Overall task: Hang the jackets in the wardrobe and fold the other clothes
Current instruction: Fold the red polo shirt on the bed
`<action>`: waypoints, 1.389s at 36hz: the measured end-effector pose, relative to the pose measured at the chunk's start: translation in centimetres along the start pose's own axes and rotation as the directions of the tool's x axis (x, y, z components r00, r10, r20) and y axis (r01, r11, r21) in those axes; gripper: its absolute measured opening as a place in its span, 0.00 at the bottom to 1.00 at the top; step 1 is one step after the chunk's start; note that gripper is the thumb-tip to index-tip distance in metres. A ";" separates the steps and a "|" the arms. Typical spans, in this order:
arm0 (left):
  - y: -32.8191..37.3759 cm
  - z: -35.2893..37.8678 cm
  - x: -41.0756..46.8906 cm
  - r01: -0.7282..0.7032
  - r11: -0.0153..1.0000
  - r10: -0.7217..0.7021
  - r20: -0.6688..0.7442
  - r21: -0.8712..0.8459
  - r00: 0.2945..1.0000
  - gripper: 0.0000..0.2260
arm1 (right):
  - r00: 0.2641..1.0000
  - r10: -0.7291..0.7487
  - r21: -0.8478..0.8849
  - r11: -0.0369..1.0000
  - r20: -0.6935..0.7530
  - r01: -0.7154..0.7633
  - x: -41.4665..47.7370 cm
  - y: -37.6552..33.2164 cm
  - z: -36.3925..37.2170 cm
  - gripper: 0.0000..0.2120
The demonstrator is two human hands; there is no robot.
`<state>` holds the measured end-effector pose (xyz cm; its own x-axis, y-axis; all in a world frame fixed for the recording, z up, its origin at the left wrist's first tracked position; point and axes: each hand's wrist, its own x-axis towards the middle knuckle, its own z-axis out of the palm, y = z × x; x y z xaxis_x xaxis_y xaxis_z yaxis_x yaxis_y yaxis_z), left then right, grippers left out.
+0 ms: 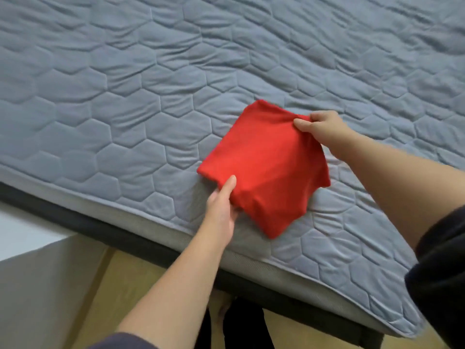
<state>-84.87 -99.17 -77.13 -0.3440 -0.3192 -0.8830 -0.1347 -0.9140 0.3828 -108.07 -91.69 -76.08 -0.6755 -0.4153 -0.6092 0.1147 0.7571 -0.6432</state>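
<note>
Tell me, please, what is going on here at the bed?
A person is folding a red garment at the near edge of a grey quilted mattress. The garment is already down to a small, roughly square packet. The left hand grips its near edge with the thumb on top, and the right hand pinches its far corner. No jacket or wardrobe is in view.

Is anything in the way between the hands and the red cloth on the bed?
No, nothing visible is in the way. The left hand grips the near edge of the folded red cloth, thumb on top, and the right hand pinches its far corner, over the grey mattress.
</note>
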 end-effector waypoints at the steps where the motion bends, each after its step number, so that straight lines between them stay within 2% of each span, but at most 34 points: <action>1: 2.5 0.9 0.0 -0.071 0.991 0.069 0.027 0.117 0.997 0.10 | 1.000 0.009 0.079 0.997 -0.023 -0.008 -0.5 -0.9 -1.1 0.07; 3: 7.4 3.0 -0.1 -0.210 0.906 0.180 0.114 0.367 0.977 0.06 | 0.998 0.014 0.213 0.977 -0.061 0.000 -1.5 -2.6 -3.2 0.08; 5: 11.7 5.3 -0.4 -0.326 0.781 0.251 0.209 0.533 0.945 0.09 | 0.996 0.005 0.274 0.961 -0.086 0.019 -2.8 -3.7 -5.1 0.09; 7: 14.6 7.4 -1.0 -0.428 0.679 0.302 0.304 0.597 0.903 0.12 | 0.995 -0.033 0.312 0.948 -0.090 0.059 -4.2 -4.0 -6.3 0.08; 11: 16.1 9.0 -1.1 -0.535 0.537 0.365 0.393 0.652 0.844 0.06 | 0.992 -0.075 0.375 0.920 -0.105 0.110 -6.2 -2.3 -5.9 0.04; 15: 12.8 6.2 1.0 -0.528 0.454 0.363 0.393 0.718 0.845 0.09 | 0.992 -0.073 0.395 0.913 -0.098 0.106 -8.4 2.0 -2.1 0.02; 18: 7.9 1.3 2.7 -0.458 0.383 0.294 0.364 0.802 0.884 0.07 | 1.000 -0.012 0.358 0.934 -0.026 0.021 -10.6 7.5 2.2 0.07; 21: 3.8 -3.7 3.7 -0.331 0.286 0.174 0.291 0.899 0.941 0.16 | 0.996 0.072 0.275 0.958 0.060 -0.086 -12.5 12.7 6.2 0.14; 23: 2.8 -5.2 4.3 -0.299 0.248 0.157 0.266 0.922 0.951 0.13 | 0.991 0.097 0.265 0.957 0.092 -0.119 -12.8 14.3 7.8 0.16; 24: 2.8 -5.3 4.5 -0.301 0.240 0.162 0.267 0.923 0.950 0.09 | 0.990 0.107 0.264 0.956 0.087 -0.127 -12.7 14.4 8.1 0.15; 26: 3.5 -4.7 4.7 -0.305 0.287 0.151 0.272 0.908 0.950 0.06 | 0.987 0.135 0.292 0.944 0.085 -0.154 -12.0 13.8 8.0 0.12; 28: 4.3 -3.6 4.9 -0.281 0.339 0.118 0.256 0.898 0.960 0.07 | 0.980 0.179 0.368 0.908 0.091 -0.200 -11.1 12.4 7.4 0.11; 30: 5.0 -2.3 5.0 -0.272 0.344 0.112 0.248 0.899 0.962 0.09 | 0.971 0.224 0.436 0.868 0.086 -0.239 -10.0 11.1 6.7 0.10; 32: 5.5 -1.0 5.2 -0.332 0.310 0.194 0.282 0.891 0.939 0.09 | 0.977 0.211 0.493 0.849 0.019 -0.193 -9.1 9.9 6.4 0.08; 34: 5.7 -0.1 5.7 -0.409 0.263 0.319 0.321 0.874 0.892 0.08 | 0.975 0.189 0.529 0.843 -0.117 -0.100 -8.1 9.4 6.7 0.10; 37: 5.0 0.1 7.3 -0.382 0.232 0.435 0.256 0.894 0.863 0.09 | 0.932 0.205 0.432 0.900 -0.300 -0.059 -6.7 9.4 8.1 0.14; 40: 3.2 -0.9 9.1 -0.297 0.137 0.501 0.192 0.945 0.844 0.12 | 0.893 0.266 0.234 0.954 -0.363 -0.189 -5.3 11.0 10.6 0.13; 44: 1.1 -1.1 10.3 -0.199 0.032 0.613 0.138 0.979 0.778 0.15 | 0.832 0.361 0.060 0.927 -0.423 -0.371 -4.2 12.3 12.6 0.14; 46: 0.6 -1.0 10.3 -0.180 0.035 0.650 0.114 0.983 0.752 0.14 | 0.811 0.330 -0.010 0.924 -0.483 -0.382 -4.0 12.0 12.8 0.13; 48: 0.8 -1.2 9.7 -0.276 0.054 0.690 0.163 0.960 0.705 0.13 | 0.790 0.244 0.004 0.956 -0.563 -0.293 -4.8 11.6 12.7 0.13; 49: 1.2 -1.4 9.2 -0.355 0.025 0.716 0.231 0.935 0.659 0.13 | 0.776 0.175 -0.001 0.975 -0.606 -0.220 -5.5 11.4 12.4 0.17; 50: 1.8 -1.6 8.6 -0.422 -0.058 0.734 0.325 0.905 0.596 0.14 | 0.771 0.095 -0.053 0.985 -0.630 -0.164 -6.3 11.0 12.1 0.21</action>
<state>-86.54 -103.99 -84.45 -0.6064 -0.7795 -0.1571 -0.6874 0.4145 0.5964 -93.77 -86.90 -84.92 -0.9686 0.0690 -0.2389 0.1854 0.8406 -0.5090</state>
